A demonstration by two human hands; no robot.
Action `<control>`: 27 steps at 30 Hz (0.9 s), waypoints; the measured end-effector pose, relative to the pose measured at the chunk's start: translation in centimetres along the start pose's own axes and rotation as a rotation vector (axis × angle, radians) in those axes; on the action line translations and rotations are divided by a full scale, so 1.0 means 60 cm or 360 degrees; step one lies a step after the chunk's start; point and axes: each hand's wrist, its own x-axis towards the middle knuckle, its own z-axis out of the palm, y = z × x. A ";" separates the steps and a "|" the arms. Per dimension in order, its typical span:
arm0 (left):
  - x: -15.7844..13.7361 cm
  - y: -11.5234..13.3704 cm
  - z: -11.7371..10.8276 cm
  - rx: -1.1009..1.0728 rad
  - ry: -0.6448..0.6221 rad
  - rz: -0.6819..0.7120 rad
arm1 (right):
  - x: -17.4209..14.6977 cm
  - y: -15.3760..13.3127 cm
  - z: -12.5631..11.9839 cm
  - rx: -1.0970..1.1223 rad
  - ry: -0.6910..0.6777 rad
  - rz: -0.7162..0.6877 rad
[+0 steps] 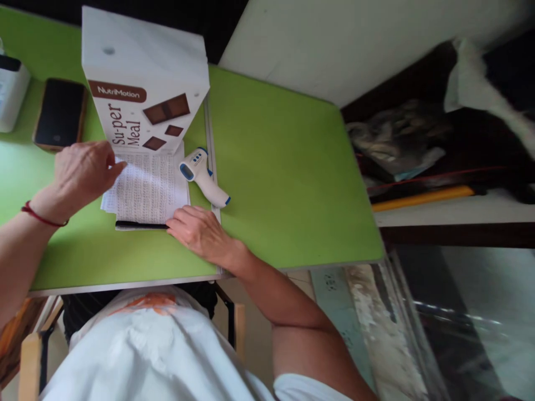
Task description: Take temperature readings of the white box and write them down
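Observation:
My left hand (86,171) is over the left edge of a stack of printed sheets (146,186), close to the box's lower corner. Its fingers curl under, the thumb points right, and whatever they may hold is hidden. Along the near edge of the sheets lies a black pen (140,225). My right hand (198,231) has its fingertips closed on the right end of that pen, palm down on the table. A white and blue infrared thermometer (204,177) lies just beyond my right hand, its head touching the paper's right side.
A tall white NutriMotion box (142,67) stands behind the sheets. Left of it are a dark phone (61,114) and a white device (12,92). The green table (288,167) ends at a wall; a cluttered shelf (443,217) is to the right.

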 end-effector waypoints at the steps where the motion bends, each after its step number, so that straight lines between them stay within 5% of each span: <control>1: -0.009 0.011 -0.002 -0.0008 -0.0014 0.0097 | -0.005 0.005 -0.001 0.0018 0.0010 -0.0009; 4: -0.036 0.042 -0.001 -0.0129 -0.0166 0.0360 | -0.024 0.025 -0.012 0.0199 0.0207 0.0079; 10: -0.090 0.090 0.014 0.0290 -0.0881 0.0972 | -0.025 0.031 -0.006 0.1046 0.1091 0.0527; 17: -0.109 0.102 0.013 0.0511 -0.0904 0.1168 | 0.006 0.021 0.059 0.1156 0.1200 0.0657; 27: -0.104 0.116 0.010 0.0636 -0.1027 0.1126 | 0.003 0.021 0.060 0.0808 0.1237 0.0381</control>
